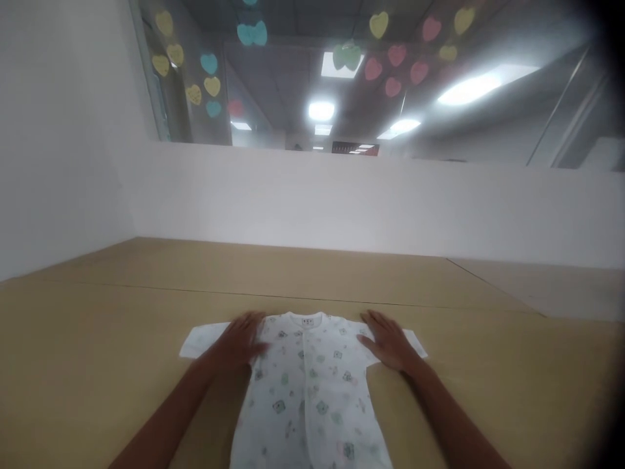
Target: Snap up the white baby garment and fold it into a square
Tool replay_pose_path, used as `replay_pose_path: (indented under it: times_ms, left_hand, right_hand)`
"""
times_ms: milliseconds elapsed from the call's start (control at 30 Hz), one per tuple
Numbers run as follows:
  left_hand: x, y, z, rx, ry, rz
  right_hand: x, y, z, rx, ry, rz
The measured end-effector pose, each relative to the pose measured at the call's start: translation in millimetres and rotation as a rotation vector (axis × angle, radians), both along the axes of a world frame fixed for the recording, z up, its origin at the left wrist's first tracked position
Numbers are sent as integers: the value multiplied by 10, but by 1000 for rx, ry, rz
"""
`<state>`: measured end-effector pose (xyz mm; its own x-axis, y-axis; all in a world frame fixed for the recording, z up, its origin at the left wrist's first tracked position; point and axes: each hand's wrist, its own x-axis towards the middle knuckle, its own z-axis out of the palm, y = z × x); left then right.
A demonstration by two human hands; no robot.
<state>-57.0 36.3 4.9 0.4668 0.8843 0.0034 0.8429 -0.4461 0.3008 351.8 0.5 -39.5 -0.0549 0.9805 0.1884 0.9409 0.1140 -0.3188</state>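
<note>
A white baby garment (312,391) with a small green and grey print lies spread flat, front side up, its neckline facing away from me. Its lower end runs out of the bottom of the view. My left hand (240,342) rests flat on the left shoulder and sleeve, fingers stretched out. On the opposite shoulder and sleeve, my right hand (385,339) lies flat with the thumb apart from the fingers. Both sleeves extend outward, partly hidden under the hands. A front seam runs down the middle from the neck.
The garment lies on a wooden-coloured table (122,345) with a thin seam line across it. Behind stands a white wall (293,195), and another wall (63,130) borders the left. Above is a window (283,85) with coloured heart stickers (378,25).
</note>
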Motion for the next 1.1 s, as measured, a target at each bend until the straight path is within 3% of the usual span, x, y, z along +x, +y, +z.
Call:
replay_pose_path:
  times_ms: [167, 300, 367, 500, 600, 733, 900, 1000, 1100]
  left_hand:
    - [-272, 153, -174, 47, 195, 250]
    - [-407, 175, -173, 45, 185, 367]
    - [-334, 133, -135, 70, 143, 342]
    - [2, 8, -105, 118, -116, 67]
    - [155, -41, -112, 123, -184, 9]
    - [95, -52, -40, 150, -192, 122]
    - [-101, -64, 153, 38, -135, 152]
    - [-270, -82, 253, -94, -152, 161]
    - [-492, -98, 329, -192, -197, 193]
  right_hand:
    - [294, -61, -118, -113, -154, -254]
    - [229, -143, 2, -111, -156, -218]
    - [116, -157, 69, -22, -145, -71]
    - [-214, -155, 143, 33, -35, 229]
    - [-414, -179, 175, 28, 24, 268]
    - [-486, -272, 279, 55, 50, 169]
    - [-266, -358, 453, -142, 65, 48]
    - [54, -366, 471, -292, 76, -18]
    - [424, -375, 418, -333, 71, -49]
